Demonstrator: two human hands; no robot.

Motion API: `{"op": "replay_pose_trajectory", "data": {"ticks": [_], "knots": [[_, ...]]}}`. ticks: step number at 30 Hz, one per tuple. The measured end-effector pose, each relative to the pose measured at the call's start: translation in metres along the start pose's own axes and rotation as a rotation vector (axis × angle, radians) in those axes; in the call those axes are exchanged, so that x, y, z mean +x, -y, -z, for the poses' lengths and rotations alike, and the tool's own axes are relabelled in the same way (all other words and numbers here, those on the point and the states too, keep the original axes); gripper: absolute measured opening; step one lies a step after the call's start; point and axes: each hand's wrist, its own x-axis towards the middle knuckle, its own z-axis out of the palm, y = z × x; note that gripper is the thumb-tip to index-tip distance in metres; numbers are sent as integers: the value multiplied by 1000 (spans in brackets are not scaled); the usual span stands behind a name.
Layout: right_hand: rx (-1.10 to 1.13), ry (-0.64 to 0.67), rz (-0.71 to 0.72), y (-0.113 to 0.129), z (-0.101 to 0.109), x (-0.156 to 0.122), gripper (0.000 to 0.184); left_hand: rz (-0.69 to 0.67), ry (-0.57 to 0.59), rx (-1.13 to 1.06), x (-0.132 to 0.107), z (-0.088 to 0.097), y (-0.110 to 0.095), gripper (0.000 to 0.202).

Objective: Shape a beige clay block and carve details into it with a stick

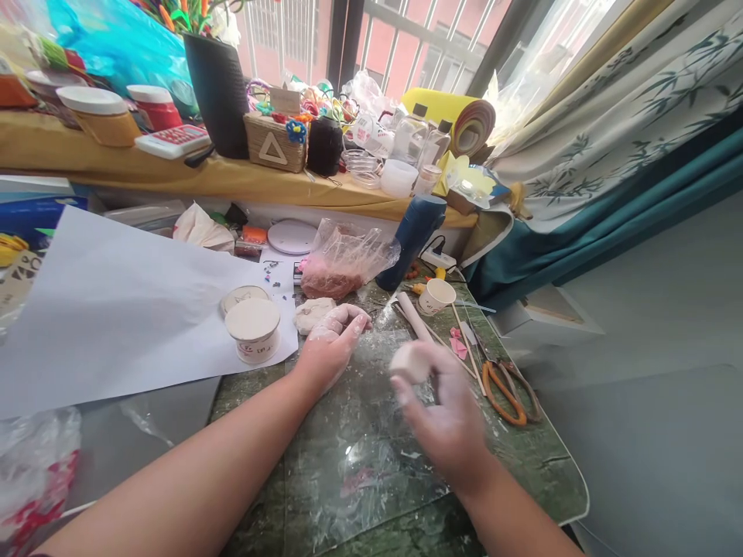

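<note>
Over the middle of the green marbled bench [522, 456], above a clear plastic sheet [354, 456], the right hand [446, 410] holds a pale lump of clay [409, 362] at its fingertips. The hand is blurred, so how tightly the fingers close round it cannot be told, only that the lump sits between them. The left hand [332, 340] rests on the sheet, fingers curled in loosely and holding nothing, white with dust, just beside a second lump of clay [312, 313] lying at the edge of the white paper [116, 309].

The clay looks soft and light, likely to dent under any firm pinch and to stick a little to skin. It is probably best taken with a cupped palm or several fingertips spread round it, not by a thin edge.

Two small white tubs stand on the paper: the nearer tub [254, 330] is closed by its lid, and the further tub [244, 296], behind it, shows only a pale flat top, so what is in either is hidden. A clear bag [345, 259] behind the hands holds pinkish material. A paper cup [436, 296] stands open to the right, with its inside too small to judge. A white roller [415, 316] and orange-handled scissors [504, 391] lie near the right hand.
</note>
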Motion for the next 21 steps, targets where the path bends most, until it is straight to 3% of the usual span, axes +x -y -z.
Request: {"op": "replay_pose_trajectory", "data": {"ticks": [2,7,12,14,17,21], "knots": [[-114,131,12,-13,-9,-9,57,-2,-3,6,0,0,0,22],[-151,191,-15,-31,-24,-20,65,-6,-14,-33,0,-1,0,19],[-118,261,-84,-29,-25,-16,51,-5,-7,-34,1,-2,-4,18],[-78,256,-104,-29,-24,-15,45,0,-7,-27,1,-2,-6,18],[81,226,-221,-30,-23,-15,50,-6,14,6,0,-2,-6,20],[440,36,-454,-35,-24,-12,54,-33,99,130,-4,1,-4,23]]}}
